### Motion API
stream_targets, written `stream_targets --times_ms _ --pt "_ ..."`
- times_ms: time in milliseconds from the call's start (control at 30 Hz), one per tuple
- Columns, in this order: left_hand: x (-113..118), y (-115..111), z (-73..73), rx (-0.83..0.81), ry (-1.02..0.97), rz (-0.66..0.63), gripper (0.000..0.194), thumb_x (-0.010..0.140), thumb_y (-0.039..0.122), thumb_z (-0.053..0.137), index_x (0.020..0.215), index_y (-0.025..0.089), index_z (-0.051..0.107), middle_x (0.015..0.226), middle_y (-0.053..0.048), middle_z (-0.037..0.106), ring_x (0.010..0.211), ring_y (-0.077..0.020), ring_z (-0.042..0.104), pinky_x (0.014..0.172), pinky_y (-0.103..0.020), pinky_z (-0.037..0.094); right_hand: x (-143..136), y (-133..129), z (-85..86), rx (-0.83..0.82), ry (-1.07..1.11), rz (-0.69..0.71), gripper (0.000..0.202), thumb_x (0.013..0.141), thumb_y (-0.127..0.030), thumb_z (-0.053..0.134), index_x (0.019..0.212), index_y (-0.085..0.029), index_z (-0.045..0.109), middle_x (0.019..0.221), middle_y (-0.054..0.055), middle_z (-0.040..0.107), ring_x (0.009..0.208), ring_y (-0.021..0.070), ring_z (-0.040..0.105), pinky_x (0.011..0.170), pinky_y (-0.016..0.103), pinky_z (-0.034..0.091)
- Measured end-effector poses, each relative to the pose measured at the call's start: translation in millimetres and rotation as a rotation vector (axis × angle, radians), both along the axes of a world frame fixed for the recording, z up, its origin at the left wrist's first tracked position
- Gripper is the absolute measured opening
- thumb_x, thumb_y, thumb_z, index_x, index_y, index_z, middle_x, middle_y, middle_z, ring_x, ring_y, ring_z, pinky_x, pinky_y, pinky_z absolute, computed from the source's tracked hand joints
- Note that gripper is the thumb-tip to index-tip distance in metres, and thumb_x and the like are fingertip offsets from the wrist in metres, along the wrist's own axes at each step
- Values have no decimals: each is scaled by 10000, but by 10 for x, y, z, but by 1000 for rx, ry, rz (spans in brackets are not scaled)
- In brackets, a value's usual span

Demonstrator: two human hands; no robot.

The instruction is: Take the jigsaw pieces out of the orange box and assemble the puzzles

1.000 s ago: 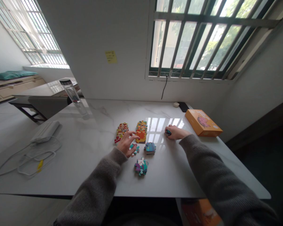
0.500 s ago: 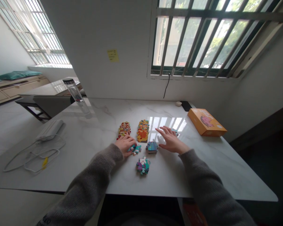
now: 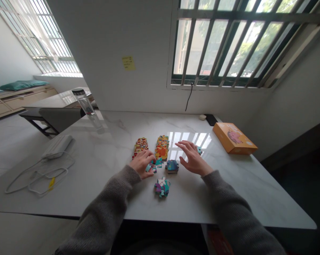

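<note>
My left hand (image 3: 143, 163) is curled over teal puzzle pieces (image 3: 158, 163), its thumb and fingers at a piece with pink and white on it. Fingers spread, my right hand (image 3: 192, 158) hovers with nothing in it, to the right of a stack of blue pieces (image 3: 172, 166). Part of another teal piece (image 3: 199, 150) shows behind that hand. Nearer the front edge lies a pile of purple, white and teal pieces (image 3: 162, 187). Behind the hands are a column of red pieces (image 3: 141, 144) and one of orange and yellow pieces (image 3: 162, 148).
An orange box (image 3: 234, 139) sits at the table's right, with a black phone (image 3: 211, 119) and a small white object (image 3: 202, 117) behind it. A clear bottle (image 3: 84, 102) stands back left. A white device (image 3: 57, 146) with a looped cable (image 3: 46, 177) lies at left.
My left hand has opened its thumb apart from the fingers over the teal pieces, and more of these pieces show. The blue stack's top looks darker. My right hand has shifted slightly.
</note>
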State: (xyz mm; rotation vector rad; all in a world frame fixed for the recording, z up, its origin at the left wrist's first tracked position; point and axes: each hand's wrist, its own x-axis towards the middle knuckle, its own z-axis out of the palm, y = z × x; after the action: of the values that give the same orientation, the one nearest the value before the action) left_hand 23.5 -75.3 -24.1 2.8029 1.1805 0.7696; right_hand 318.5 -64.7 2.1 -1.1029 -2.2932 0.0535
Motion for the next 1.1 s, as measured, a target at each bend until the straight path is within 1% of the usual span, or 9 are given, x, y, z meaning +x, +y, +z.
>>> stream_targets --times_ms 100,233,333,500,600,700,933,1000,1100 --pt "128 -67 77 63 -86 -21 351 633 80 640 950 214 571 1053 -73 595 1000 -272 540 913 -429 462 -114 -90 54 30 85 82 505 866 -127 517 1351 -269 497 1292 99 577 1260 298 476 1057 515 404" --pt "281 -121 140 95 -161 -42 325 666 81 650 951 216 574 1058 -71 600 1024 -270 548 905 -421 477 -285 -195 57 -11 135 224 324 922 -234 574 1244 -262 553 1201 87 634 1140 273 556 985 476 462" --pt "329 -141 145 93 -205 -54 323 663 83 658 941 223 575 1059 -66 599 1023 -261 557 908 -415 487 -340 -217 24 -18 127 268 225 940 -290 601 1161 -254 592 1124 72 670 1070 252 582 946 442 479" --pt "334 -141 109 77 -299 -99 313 695 73 635 965 214 565 1041 -65 600 1029 -247 571 920 -405 502 -340 -203 -23 9 101 282 305 908 -358 664 1190 -259 598 1150 75 676 1076 259 593 932 447 487" --pt "305 -119 71 59 -340 -116 392 731 94 628 1096 214 553 1151 -85 588 1099 -256 566 971 -423 494 -294 -150 -40 50 92 278 300 918 -347 658 1198 -251 609 1151 81 690 1062 257 606 928 441 487" --pt "236 -85 22 60 -357 -100 508 765 131 621 1253 207 502 1298 -124 525 1189 -280 532 1037 -460 461 -102 -5 -71 72 121 190 293 916 -338 662 1189 -240 622 1144 87 698 1048 256 614 919 430 494" --pt "108 -27 -87 117 -332 -32 341 820 143 548 1153 209 575 1135 -101 592 1052 -262 573 953 -444 483 808 433 -282 78 138 -121 235 894 -349 658 1107 -250 669 1038 76 727 967 296 622 876 473 505" --pt "109 -25 -98 124 -334 -33 322 823 140 539 1136 201 583 1125 -103 592 1041 -257 575 943 -436 484 971 476 -333 56 130 -150 216 890 -339 648 1080 -241 679 1016 78 730 956 296 622 872 467 506" --pt "111 -27 -102 133 -341 -40 307 821 133 536 1117 192 591 1112 -102 595 1041 -255 579 942 -424 481 1061 481 -365 15 121 -135 210 887 -330 638 1070 -236 678 1032 81 725 976 293 624 877 452 507"
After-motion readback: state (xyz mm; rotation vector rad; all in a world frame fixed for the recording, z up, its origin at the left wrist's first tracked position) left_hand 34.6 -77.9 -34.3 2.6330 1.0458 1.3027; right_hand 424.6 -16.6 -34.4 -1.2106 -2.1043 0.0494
